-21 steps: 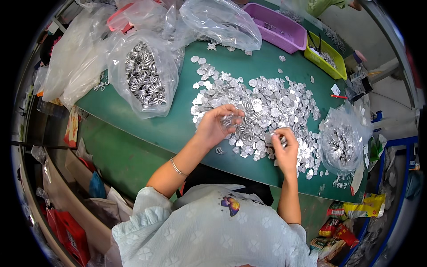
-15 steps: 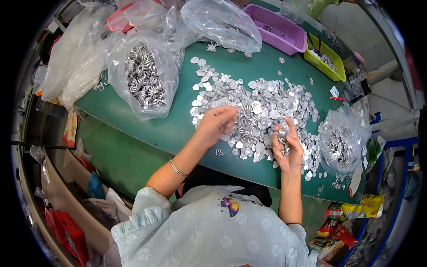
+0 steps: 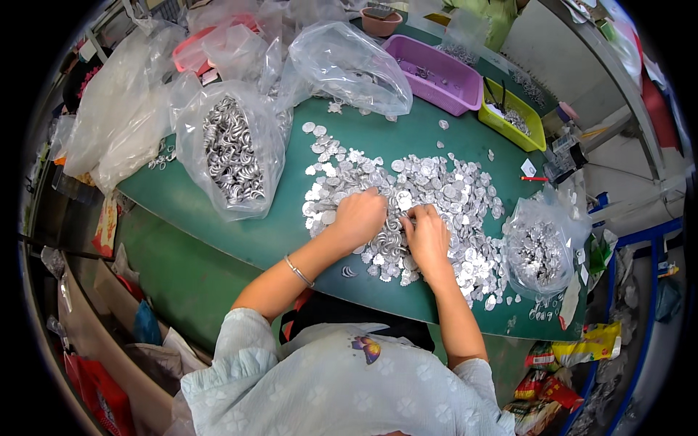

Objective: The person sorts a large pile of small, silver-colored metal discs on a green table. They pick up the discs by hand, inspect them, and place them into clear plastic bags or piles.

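A broad heap of small silvery metal discs and flower-shaped charms [image 3: 451, 192] lies on the green table [image 3: 291, 218]. At its near middle is a cluster of curved, ring-like silver pieces [image 3: 389, 243]. My left hand [image 3: 362, 218] is closed over the heap, back up, and its fingertips are hidden. Close on its right, my right hand [image 3: 429, 236] has its fingers curled, with thumb and fingertips against the curved pieces. What either hand grips cannot be made out. A few crescent pieces [image 3: 349, 272] lie apart near the table's front edge.
To the left stands a clear bag of curved silver pieces [image 3: 233, 156]; to the right, a smaller bag of metal parts [image 3: 538, 251]. Farther back are a purple basin [image 3: 443, 83], a lime-green tray [image 3: 516, 123] and a large plastic bag [image 3: 349, 65]. A red pen [image 3: 534, 179] lies at right.
My right hand has moved left, from upturned with shiny ring-like pieces in its palm to turned down on the heap. My left hand has lowered onto the pieces. The whole view has shifted slightly.
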Motion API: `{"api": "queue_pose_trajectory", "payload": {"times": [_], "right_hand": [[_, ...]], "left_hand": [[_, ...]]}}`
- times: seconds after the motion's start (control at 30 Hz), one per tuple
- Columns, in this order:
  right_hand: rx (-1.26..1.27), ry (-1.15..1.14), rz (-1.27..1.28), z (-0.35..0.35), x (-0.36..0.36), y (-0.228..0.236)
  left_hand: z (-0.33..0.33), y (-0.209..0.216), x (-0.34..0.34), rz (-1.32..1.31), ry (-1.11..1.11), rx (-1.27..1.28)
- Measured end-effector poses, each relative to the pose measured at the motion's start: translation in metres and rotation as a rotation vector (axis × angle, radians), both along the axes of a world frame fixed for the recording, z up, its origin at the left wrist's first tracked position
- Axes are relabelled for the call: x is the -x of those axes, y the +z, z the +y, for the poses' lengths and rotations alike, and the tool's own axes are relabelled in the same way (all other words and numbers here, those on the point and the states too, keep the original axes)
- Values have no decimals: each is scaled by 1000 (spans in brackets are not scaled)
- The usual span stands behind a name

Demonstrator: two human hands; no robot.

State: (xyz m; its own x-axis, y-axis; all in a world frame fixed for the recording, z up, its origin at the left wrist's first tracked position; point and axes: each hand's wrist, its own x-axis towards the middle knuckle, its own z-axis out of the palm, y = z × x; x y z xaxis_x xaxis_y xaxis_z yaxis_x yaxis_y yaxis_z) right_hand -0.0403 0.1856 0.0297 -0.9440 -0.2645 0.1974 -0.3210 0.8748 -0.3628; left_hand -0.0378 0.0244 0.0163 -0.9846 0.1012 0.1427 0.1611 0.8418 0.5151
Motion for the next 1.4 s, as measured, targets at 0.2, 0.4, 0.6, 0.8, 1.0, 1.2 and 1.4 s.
{"api": "queue_pose_trajectory", "payload": {"times": [0.2,0.4,0.6,0.8,1.0,1.2,1.4], "right_hand": [[41,33,-39,3,5,0],[454,199,-53,16,18,-4],[1826,133,-1026,44,21,4],[2047,268,-1165,56,23,3],[700,144,-581,34,9,11],[211,199,-151,7,9,3],[157,185,-174,9,7,4]], "left_hand": [[-16,4,-4,-295,-58,-1182],[-36,16,-16,-533,-128,-1938],[-38,4,-23,-490,93,-1922],[-27,8,-30,-424,193,-1662],[-14,-1,-37,119,-34,-530],[4,5,-31,143,-100,-151],[3,2,-23,140,-160,72]]}}
